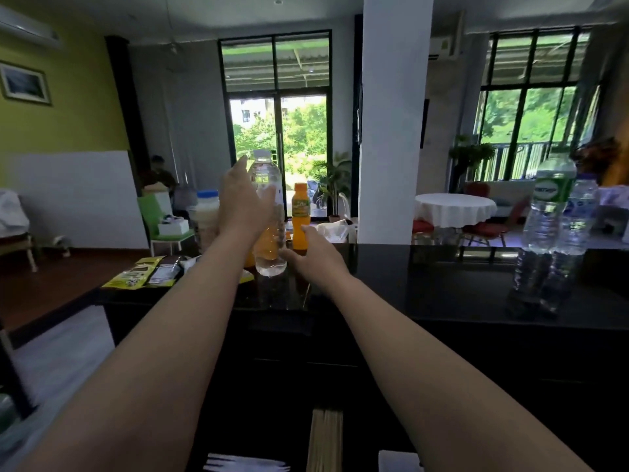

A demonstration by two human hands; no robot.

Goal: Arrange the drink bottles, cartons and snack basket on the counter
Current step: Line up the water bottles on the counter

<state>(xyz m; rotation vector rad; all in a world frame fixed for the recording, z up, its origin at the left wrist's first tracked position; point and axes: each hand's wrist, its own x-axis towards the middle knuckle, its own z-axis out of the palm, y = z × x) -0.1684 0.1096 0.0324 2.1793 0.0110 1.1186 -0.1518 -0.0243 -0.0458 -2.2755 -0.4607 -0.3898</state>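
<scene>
Gripping the clear water bottle point(268, 212) mid-body with the left hand point(242, 202), fingers wrapped round its far side; base sits on or just above the tabletop point(425, 277), can't tell which. Right hand point(315, 255) is unclenched, holding nothing, fingertips next to the bottle's base and just in front of the orange juice bottle point(301, 218).

Risks, as I judge them:
- Bottle is thin, ribbed, soft plastic and tall for its base; a squeeze that flexes the wall or a tilted set-down could tip it.
- Orange juice bottle stands just beside and behind; a sideways sweep of either hand would knock it. A second orange bottle shows through the clear one, partly hidden.
- Tabletop is glossy black stone, hard and slick, so a nudged bottle would slide, not stick.
- Snack packets point(146, 272) lie flat at the left edge, near the drop-off; the left forearm passes close above them.

Two more water bottles point(551, 207) stand well apart on the right, upright. No cartons or basket that I can make out.
</scene>
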